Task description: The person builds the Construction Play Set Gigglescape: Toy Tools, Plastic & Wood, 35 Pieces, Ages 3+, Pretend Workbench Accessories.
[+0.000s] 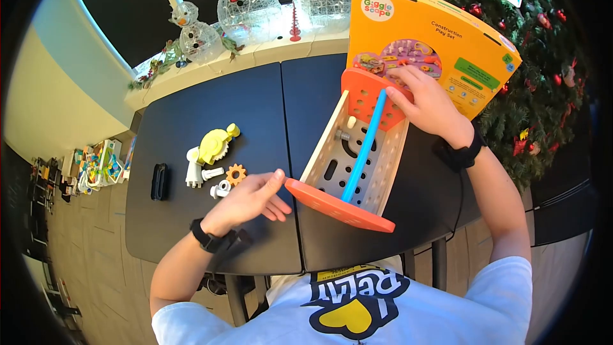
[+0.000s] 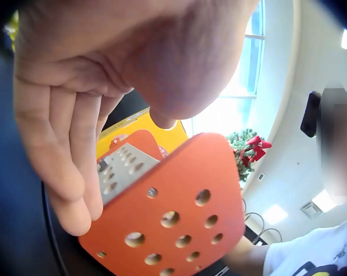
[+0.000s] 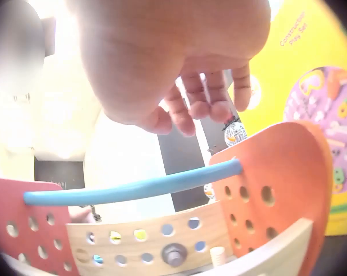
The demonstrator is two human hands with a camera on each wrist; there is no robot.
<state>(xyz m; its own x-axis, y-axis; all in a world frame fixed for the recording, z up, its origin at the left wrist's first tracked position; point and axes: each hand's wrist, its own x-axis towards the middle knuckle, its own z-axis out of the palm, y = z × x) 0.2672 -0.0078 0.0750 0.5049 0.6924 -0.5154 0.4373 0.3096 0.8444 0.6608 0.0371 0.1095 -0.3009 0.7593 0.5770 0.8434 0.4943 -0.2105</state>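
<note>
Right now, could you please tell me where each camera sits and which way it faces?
Head: on the person's head, facing forward and down at the toy carrier, left hand, right hand and shirt.
Left wrist: at that wrist, facing the near end panel; left palm, fingers and shirt show.
Right wrist: at that wrist, facing across the blue rod; right palm and fingers show.
Both wrist views share the near end panel and yellow box.
</note>
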